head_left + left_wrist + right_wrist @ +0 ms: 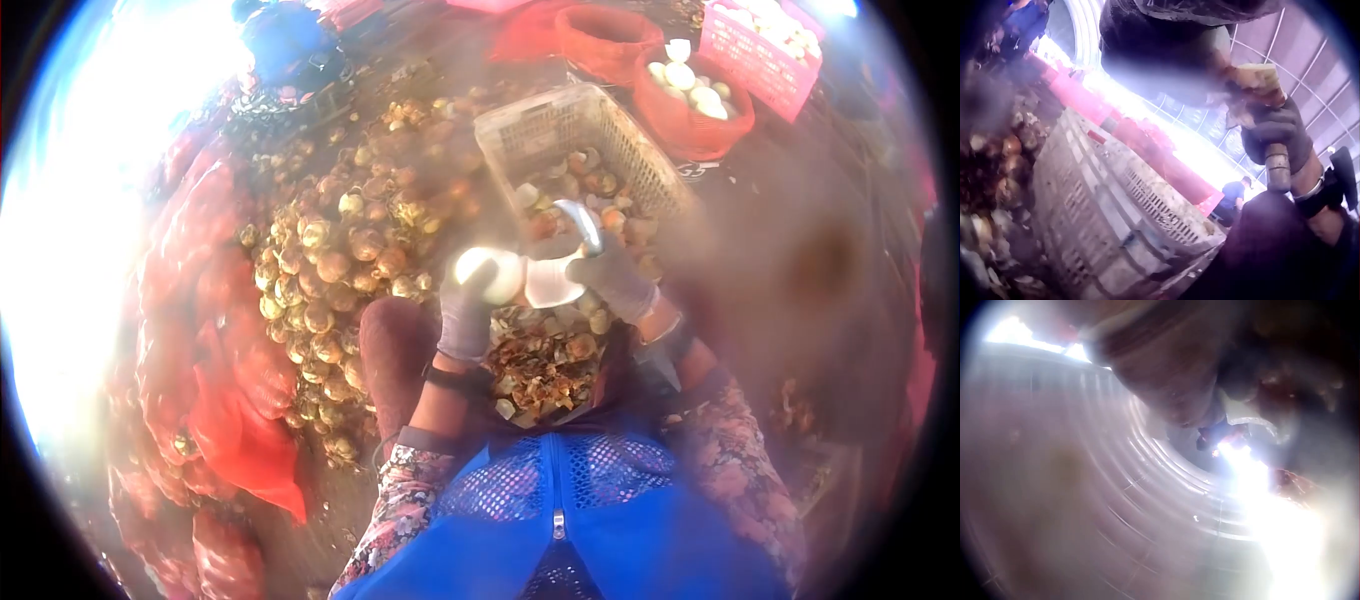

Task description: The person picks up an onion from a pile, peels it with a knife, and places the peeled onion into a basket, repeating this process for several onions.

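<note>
Blue vest (640, 535), crate (545, 125) (onions (600, 183) inside), sack (690, 137) of white onions (706, 97)

From above, the head view faces down past the gloved fingers (484, 279), sharing the crate (655, 168) beyond them with the closer, upward-tilted left-wrist view, while the right-wrist view faces up at the roof (1147, 550).

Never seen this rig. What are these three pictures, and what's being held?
No robot here, just a person's gloved hands: the left hand holds a white peeled onion, the right hand grips a curved metal tool. The round picture comes from a head camera looking down; the others from a camera on each wrist, the right one too blurred to tell much. Brownish onions lie heaped on the ground beside a plastic crate with more inside; a red container beyond holds white ones.
</note>
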`<state>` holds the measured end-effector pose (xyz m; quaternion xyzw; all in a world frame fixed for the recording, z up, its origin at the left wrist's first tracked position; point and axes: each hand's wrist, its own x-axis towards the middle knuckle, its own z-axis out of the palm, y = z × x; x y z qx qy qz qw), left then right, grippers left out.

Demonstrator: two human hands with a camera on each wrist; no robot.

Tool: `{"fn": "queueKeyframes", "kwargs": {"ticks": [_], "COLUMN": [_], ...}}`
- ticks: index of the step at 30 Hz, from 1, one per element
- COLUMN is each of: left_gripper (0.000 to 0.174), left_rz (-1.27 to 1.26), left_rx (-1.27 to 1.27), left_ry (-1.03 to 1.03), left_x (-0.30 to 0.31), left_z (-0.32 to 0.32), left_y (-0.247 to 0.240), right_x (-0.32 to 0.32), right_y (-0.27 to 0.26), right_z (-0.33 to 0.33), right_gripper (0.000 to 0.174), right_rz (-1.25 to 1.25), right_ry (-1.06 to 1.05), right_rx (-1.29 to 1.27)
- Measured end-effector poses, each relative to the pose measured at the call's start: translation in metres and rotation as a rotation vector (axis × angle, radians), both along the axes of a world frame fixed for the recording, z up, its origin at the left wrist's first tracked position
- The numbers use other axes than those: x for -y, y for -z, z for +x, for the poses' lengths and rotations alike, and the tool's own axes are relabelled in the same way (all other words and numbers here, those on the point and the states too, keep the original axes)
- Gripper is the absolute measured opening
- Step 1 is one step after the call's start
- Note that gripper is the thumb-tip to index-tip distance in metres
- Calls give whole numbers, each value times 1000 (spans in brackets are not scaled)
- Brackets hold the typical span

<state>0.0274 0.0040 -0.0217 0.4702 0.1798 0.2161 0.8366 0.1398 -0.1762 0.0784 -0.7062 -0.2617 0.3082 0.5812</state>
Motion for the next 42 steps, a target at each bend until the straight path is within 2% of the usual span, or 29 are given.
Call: {"fn": "queueKeyframes", "kwargs": {"ticks": [1, 2, 3, 4, 6, 7, 9, 10, 11, 12, 13, 14, 16, 17, 21, 23, 25, 26, 28, 29, 32, 33, 34, 35, 37, 39, 40, 41, 42], "left_gripper": [54, 52, 53, 54, 54, 54, 55, 56, 56, 42, 27, 28, 31, 58, 58, 59, 64, 66, 72, 72, 73, 74, 72, 71, 57, 57, 60, 60, 61], "left_rz": [-126, -387, -436, -486, -242, -98, -51, -27, 31, -155, -346, -243, -40, 20, 158, 201, 336, 254, 88, -182, -542, -555, -257, 33, -413, -23, -107, 46, 190], "left_rx": [63, 146, 184, 222, 198, 177, 210, 227, 199, 198, 185, 153, 91, 29, -70, -111, -3, 16, 46, 130, 291, 284, 211, 118, 336, 279, 260, 130, -13], "left_ry": [9, 59, 67, 74, -4, -44, 5, 29, 45, 109, 157, 118, 37, 63, -61, -73, -9, 19, 69, 88, 156, 118, 82, 25, 176, 243, 291, 217, 153], "left_x": [-4, -10, -15, -18, -19, -16, -12, -10, -1, 4, 10, 10, 11, 9, 19, 21, 4, -1, -4, -4, -1, 3, 4, 5, 2, 0, 11, 18, 26], "left_z": [0, 0, -4, -8, -7, -2, 4, 8, 9, 6, 3, 3, 4, 1, -5, -6, 4, 3, 2, 2, 0, 1, 4, 7, 7, 15, 10, 2, -5], "left_y": [6, 8, -3, -14, -5, 3, 22, 32, 26, 15, 3, 3, 4, 8, -9, -13, 6, 13, -1, -7, -19, -22, -15, -9, -8, 17, -11, -26, -40], "right_x": [3, 5, 12, 13, 15, 11, -4, -19, -28, -36, -36, -35, -38, -39, -43, -41, -36, -31, -23, -15, -2, 0, 0, -1, -7, -26, -31, -36, -34], "right_y": [-9, -17, -21, -9, 16, 31, 58, 68, 69, 69, 63, 61, 65, 69, 82, 75, 58, 47, 43, 49, 67, 65, 58, 53, 22, 22, 35, 48, 60], "right_z": [-1, -2, 3, 13, 34, 31, 27, 21, 10, 0, -20, -31, -28, -27, -23, -20, -19, -18, -5, 9, 52, 54, 53, 43, 23, -11, -25, -38, -37], "right_gripper": [78, 78, 77, 75, 71, 70, 68, 68, 67, 67, 66, 66, 62, 60, 52, 49, 47, 46, 44, 43, 42, 43, 43, 44, 46, 51, 55, 59, 56], "right_rz": [-44, -87, -99, -151, -277, -249, -100, 23, 69, 116, 85, 58, 65, 77, 102, 178, 142, 68, 53, 112, 51, -37, -125, -235, -284, -45, 79, 211, 242], "right_ry": [24, 47, 58, 7, -4, 71, 101, 39, 2, -29, -25, -20, -23, -20, -10, 35, 65, 70, 96, 123, 347, 321, 291, 146, -125, -142, -50, 38, 65], "right_rx": [-4, -10, -50, 200, 738, 942, 1347, 1542, 1436, 1329, 923, 515, 555, 570, 641, 822, 728, 544, 487, 612, 805, 804, 804, 761, 359, -157, -270, -376, -506]}}
